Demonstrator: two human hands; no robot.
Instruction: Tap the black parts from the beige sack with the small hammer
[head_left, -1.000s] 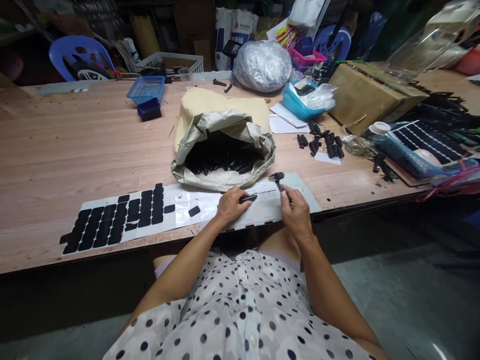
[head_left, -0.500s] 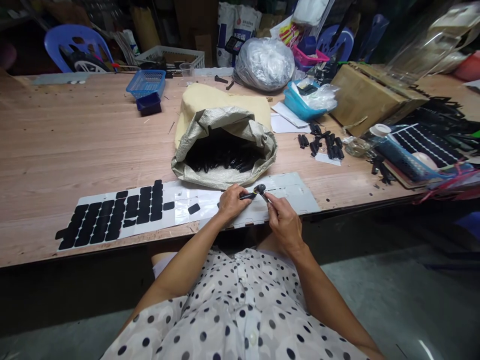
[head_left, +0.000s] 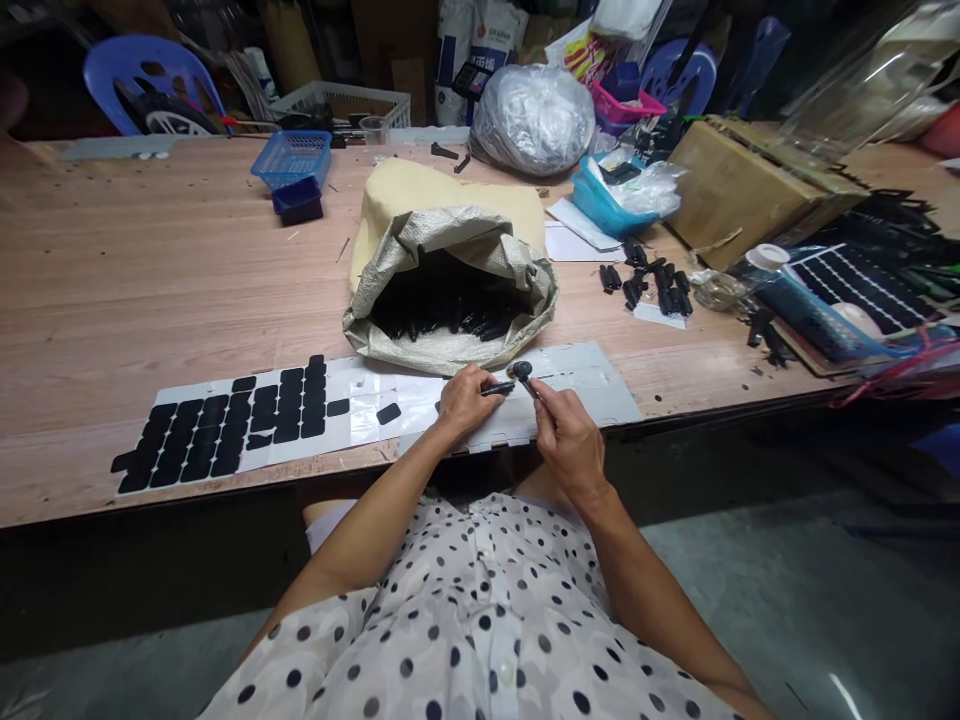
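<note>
Over the light grey board (head_left: 604,385), my left hand (head_left: 466,402) is closed around a slim black plastic piece (head_left: 495,388) that sticks out to the right. My right hand (head_left: 568,432) grips a ratchet wrench (head_left: 529,382), or a tool much like it, with a round black head and a metal shaft. Its head is at the tip of the black piece; whether the two touch I cannot tell. Just beyond my hands lies an open woven sack (head_left: 367,330) with many black pieces (head_left: 457,312) inside.
Left of my hands, a white sheet carries rows of black rounded pads (head_left: 214,430). Loose black parts (head_left: 664,285) lie to the right, before a cardboard box (head_left: 739,190). Blue baskets (head_left: 292,155) and a large plastic bag (head_left: 532,115) stand at the back.
The tool's round head has shifted slightly relative to the black piece. Both hands keep their hold in nearly the same place; the whole view has moved a little.
</note>
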